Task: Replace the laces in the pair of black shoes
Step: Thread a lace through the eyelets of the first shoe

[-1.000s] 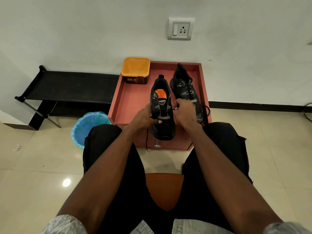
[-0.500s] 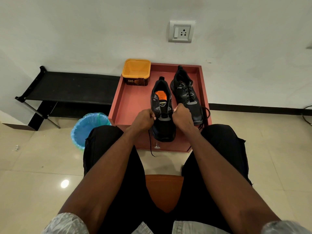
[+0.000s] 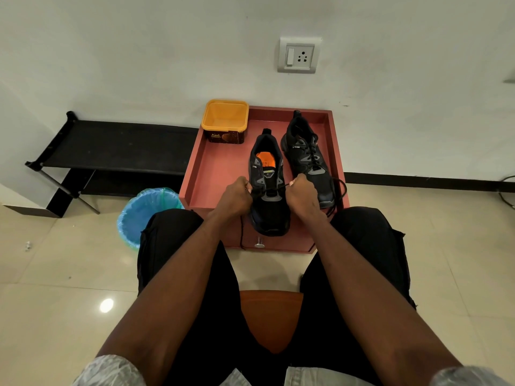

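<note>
Two black shoes stand in a red tray (image 3: 217, 174) on the floor. The left shoe (image 3: 268, 213) has an orange insole and points toward me; a black lace (image 3: 274, 188) runs across its lowest eyelets. My left hand (image 3: 235, 196) is fisted on the lace's left end, and my right hand (image 3: 302, 194) is fisted on its right end, each beside the shoe. A loose lace tail (image 3: 242, 232) hangs below my left hand over the tray's front. The right shoe (image 3: 306, 157) is laced, with its lace ends trailing over the tray's right edge.
An open yellow tub (image 3: 225, 121) sits at the tray's back left corner. A blue-lined bin (image 3: 145, 213) stands left of the tray, with a black low rack (image 3: 111, 146) behind it. My knees flank the tray's front. An orange seat (image 3: 271, 316) is under me.
Both hands have moved apart to either side of the left shoe, drawing the lace taut across it. The shoes and the tray have not moved.
</note>
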Demonstrator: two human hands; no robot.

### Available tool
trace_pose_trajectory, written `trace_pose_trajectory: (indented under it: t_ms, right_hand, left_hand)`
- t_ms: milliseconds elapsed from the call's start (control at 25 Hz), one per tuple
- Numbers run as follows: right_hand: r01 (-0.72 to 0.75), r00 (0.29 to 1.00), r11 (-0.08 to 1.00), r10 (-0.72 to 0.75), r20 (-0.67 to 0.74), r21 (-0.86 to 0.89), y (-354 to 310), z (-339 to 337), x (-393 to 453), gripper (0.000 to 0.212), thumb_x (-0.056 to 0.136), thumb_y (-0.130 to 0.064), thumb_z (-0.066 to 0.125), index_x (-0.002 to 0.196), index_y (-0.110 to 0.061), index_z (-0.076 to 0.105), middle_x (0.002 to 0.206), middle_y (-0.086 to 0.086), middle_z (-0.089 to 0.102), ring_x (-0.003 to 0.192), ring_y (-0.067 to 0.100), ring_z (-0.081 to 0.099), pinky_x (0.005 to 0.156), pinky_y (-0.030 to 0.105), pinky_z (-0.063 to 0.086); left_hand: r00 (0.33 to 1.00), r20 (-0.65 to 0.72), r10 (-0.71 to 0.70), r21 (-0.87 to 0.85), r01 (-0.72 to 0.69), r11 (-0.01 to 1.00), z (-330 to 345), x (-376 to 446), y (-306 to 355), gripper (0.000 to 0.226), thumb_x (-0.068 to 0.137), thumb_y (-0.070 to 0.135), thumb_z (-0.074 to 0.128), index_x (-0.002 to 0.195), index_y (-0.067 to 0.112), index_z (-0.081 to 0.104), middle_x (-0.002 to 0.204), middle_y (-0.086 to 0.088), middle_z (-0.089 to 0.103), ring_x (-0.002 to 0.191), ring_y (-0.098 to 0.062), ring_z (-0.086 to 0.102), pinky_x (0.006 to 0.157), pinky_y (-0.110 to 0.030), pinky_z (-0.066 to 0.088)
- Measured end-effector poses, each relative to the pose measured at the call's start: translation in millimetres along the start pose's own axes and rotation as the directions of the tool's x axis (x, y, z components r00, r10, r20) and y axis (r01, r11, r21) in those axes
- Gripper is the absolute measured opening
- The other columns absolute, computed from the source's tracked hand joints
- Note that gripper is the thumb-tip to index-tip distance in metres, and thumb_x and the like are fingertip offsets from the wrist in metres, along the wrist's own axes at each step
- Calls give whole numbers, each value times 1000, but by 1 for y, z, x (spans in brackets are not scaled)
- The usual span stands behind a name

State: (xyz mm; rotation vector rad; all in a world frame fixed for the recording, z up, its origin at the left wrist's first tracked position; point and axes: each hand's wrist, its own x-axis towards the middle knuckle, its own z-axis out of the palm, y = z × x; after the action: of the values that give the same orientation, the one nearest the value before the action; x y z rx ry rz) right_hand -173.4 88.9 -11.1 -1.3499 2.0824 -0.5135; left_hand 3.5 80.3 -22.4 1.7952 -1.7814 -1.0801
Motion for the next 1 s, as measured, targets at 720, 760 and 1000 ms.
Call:
trace_pose_trajectory:
  t_ms: [720,760,1000]
  right_hand:
    - [-159,919,427,-266,291,890,-36,-38,-31,9,100,-4,46,97,-9,52,88,11,70,73,22,69,68,31,56]
    - [-122,918,438,-292,269,891,-35,-44,-31,7,100,-3,47,98,-8,52,87,11,70,69,22,67,65,30,56]
    - [-122,890,427,-352,289,896,-31,-55,-27,9,98,-2,50,95,-10,54,79,7,64,58,16,57,56,26,49]
  left_hand:
    - [948,289,-130,-259,208,943,-51,-28,20,12,89,7,65,99,1,66,96,-10,67,90,-19,61,84,-34,54]
    - [978,203,-56,-339,124,933,-50,-26,22,16,90,6,64,106,6,63,102,-6,65,98,-18,59,84,-31,51]
    - [960,157,233,-616,-89,782,-34,-30,40,41,89,0,64,128,12,58,105,0,68,99,-5,64,85,-21,52]
